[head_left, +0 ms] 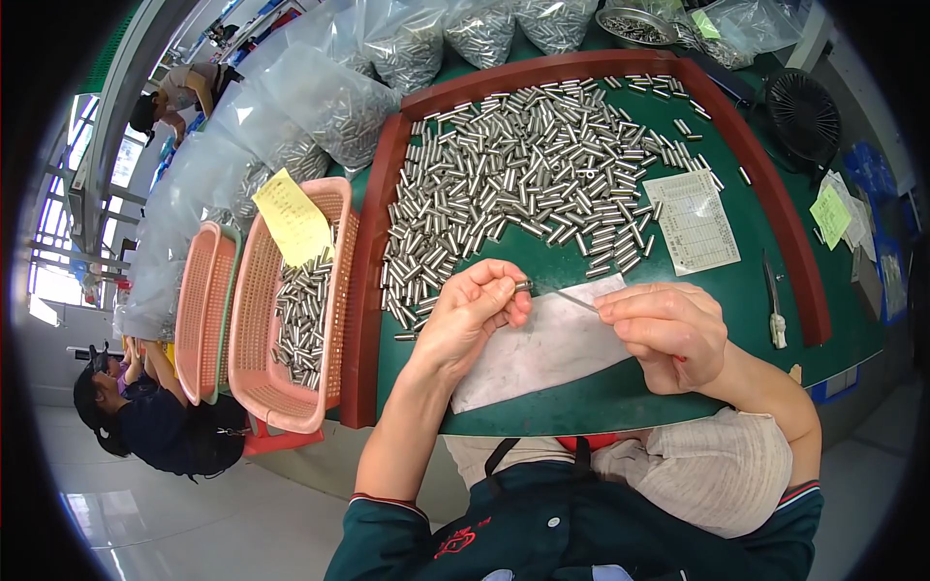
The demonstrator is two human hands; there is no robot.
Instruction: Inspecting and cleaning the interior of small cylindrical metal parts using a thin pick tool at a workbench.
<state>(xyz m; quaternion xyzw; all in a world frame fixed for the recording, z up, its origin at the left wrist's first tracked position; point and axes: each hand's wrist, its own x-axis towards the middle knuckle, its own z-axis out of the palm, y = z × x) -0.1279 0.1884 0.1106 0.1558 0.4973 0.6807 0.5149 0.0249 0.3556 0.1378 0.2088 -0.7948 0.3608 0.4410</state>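
In my left hand [473, 312], a small shiny metal cylinder [524, 287] is pinched between thumb and fingers. My right hand [668, 334] grips a thin, straight metal rod [572, 299], its far end pointing at the cylinder; whether the two touch is too small to tell. Both hands are above a smudged white cloth or sheet [542, 353] on the green tabletop [756, 232]. Just beyond them, many loose metal cylinders [523, 169] lie heaped. A slim pointed tool with a wrapped white handle [775, 315] rests to the right of my right hand.
A dark red raised border [366, 281] encloses the work surface. Left of it stands a pink basket [244, 373] with cylinders and a yellow note [294, 218]. Filled plastic bags [339, 111] line the back left. A printed sheet [696, 223] and black fan [802, 111] are right. Other people [174, 416] work leftward.
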